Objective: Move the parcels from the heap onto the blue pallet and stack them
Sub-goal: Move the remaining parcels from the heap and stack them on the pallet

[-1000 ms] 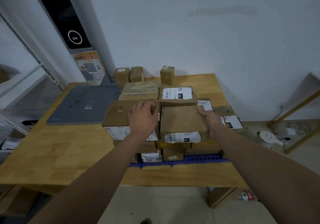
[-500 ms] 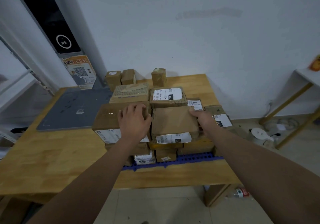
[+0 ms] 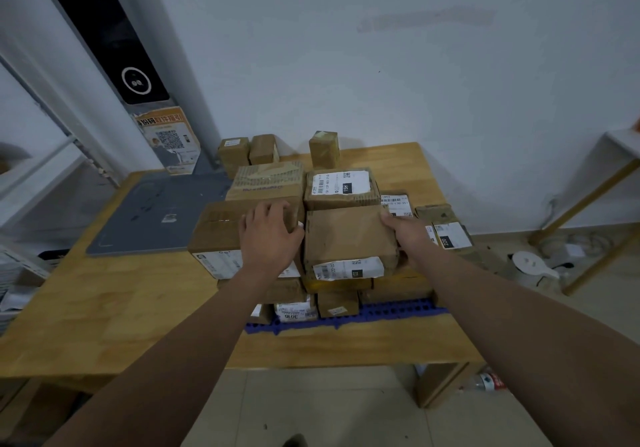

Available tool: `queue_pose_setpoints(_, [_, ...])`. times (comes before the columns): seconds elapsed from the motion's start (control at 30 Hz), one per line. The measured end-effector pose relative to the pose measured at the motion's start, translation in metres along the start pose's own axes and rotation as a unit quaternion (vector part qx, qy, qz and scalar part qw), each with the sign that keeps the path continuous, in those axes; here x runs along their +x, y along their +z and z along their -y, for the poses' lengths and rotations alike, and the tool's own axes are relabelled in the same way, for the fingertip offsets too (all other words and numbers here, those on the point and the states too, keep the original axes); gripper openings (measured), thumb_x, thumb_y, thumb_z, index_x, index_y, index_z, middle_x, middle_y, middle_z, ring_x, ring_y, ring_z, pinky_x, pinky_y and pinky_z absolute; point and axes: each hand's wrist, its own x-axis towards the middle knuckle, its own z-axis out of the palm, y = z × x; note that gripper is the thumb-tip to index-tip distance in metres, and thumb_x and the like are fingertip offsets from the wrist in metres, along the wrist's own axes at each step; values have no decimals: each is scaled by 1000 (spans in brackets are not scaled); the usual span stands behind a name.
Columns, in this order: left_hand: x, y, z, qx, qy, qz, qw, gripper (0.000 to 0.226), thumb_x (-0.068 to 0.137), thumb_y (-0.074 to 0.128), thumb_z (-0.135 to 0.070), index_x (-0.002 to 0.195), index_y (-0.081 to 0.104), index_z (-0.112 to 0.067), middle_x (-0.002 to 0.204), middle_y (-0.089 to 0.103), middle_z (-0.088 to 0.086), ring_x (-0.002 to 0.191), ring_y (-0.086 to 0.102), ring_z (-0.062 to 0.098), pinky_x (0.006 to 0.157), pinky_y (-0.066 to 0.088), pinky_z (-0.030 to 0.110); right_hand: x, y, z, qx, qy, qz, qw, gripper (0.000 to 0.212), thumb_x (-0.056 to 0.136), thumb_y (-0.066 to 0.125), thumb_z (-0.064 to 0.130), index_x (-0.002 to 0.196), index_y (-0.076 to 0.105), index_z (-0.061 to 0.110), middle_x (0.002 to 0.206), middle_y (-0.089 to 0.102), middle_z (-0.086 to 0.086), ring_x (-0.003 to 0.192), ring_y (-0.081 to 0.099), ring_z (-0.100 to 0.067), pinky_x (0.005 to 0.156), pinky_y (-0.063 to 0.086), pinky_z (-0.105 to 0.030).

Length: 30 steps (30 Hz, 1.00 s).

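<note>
Atop parcels point(image 3: 346, 235), hands point(image 3: 270, 240) unmoved (right at edge)

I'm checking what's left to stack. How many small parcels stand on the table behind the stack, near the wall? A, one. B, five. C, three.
C: one small parcel, a second beside it and a third apart to the right stand on the table behind the stack.

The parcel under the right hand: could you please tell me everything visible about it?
The parcel is a creased, closed brown cardboard box lying flat atop the stack on the blue pallet. A white barcode label wraps its near edge. The right hand grips its right side; a neighbouring parcel abuts its left.
</note>
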Motion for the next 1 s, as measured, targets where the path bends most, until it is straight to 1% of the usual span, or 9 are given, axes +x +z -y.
queue_pose_setpoints(0.07, [1, 0, 1, -3, 1, 3, 1000, 46, 82, 64, -38, 125, 55, -24, 126, 54, 3, 121, 46, 25, 109, 30, 44, -1, 3, 1, -4, -6, -9, 1000, 33, 93, 62, 42, 114, 62, 16, 110, 67, -6, 98, 63, -29, 77, 51, -45])
queue_pose_setpoints(0.2, [3, 0, 3, -1, 5, 3, 1000, 46, 81, 64, -40, 124, 56, -25, 125, 55, 3, 120, 47, 24, 108, 31, 44, -1, 6, 1, -17, -11, -21, 1000, 45, 94, 59, 44, 127, 59, 13, 114, 65, -7, 102, 61, -30, 83, 49, -46])
queue_pose_setpoints(0.3, [2, 1, 5, 30, 15, 0, 999, 45, 83, 60, -48, 123, 55, -27, 124, 56, 1, 120, 48, 24, 108, 30, 45, 0, 6, 0, -19, -7, -26, 999, 43, 95, 57, 44, 128, 58, 16, 116, 64, -6, 103, 60, -30, 86, 50, -48])
queue_pose_setpoints(0.43, [3, 0, 7, 51, 24, 0, 998, 45, 88, 50, -55, 124, 55, -28, 124, 57, 1, 121, 48, 24, 110, 31, 47, 4, 3, 9, -58, -71, -79, 993, 47, 97, 56, 34, 139, 51, 13, 137, 55, -7, 120, 53, -30, 100, 45, -45])
queue_pose_setpoints(0.53, [6, -5, 5, 46, 28, -1, 999, 55, 91, 32, -58, 130, 54, -25, 129, 57, 4, 125, 46, 26, 112, 28, 49, 3, 4, 25, -91, -126, -97, 983, 47, 95, 59, 29, 138, 50, 14, 134, 51, -6, 120, 50, -27, 97, 45, -43])
queue_pose_setpoints(0.63, [11, -15, 0, 4, 36, 13, 999, 65, 95, 18, -58, 146, 39, -25, 151, 41, 5, 144, 27, 27, 118, 17, 52, -2, 12, 43, -209, -182, -112, 954, 53, 91, 60, 32, 141, 47, 19, 144, 41, -11, 128, 45, -33, 105, 42, -49])
queue_pose_setpoints(0.73, [18, -29, -1, -22, 44, 22, 999, 69, 94, 15, -60, 152, 27, -26, 160, 26, 4, 149, 13, 25, 120, 13, 50, -13, 29, 64, -317, -272, -102, 903, 52, 92, 58, 28, 142, 45, 21, 145, 39, -11, 132, 36, -34, 109, 35, -45])
queue_pose_setpoints(0.83, [26, -46, 7, -56, 49, 14, 997, 66, 96, 20, -58, 153, 26, -24, 160, 25, 6, 149, 13, 26, 120, 17, 48, -25, 54, 87, -352, -334, -76, 871, 53, 93, 58, 24, 143, 45, 19, 144, 38, -12, 132, 32, -35, 109, 31, -42])
queue_pose_setpoints(1.0, [49, -77, 20, -136, 31, 16, 990, 57, 102, 29, -51, 152, 28, -25, 158, 30, 4, 146, 24, 22, 116, 26, 44, -36, 111, 122, -378, -369, -21, 849, 54, 92, 57, 23, 144, 43, 20, 145, 37, -10, 132, 34, -32, 109, 27, -37])
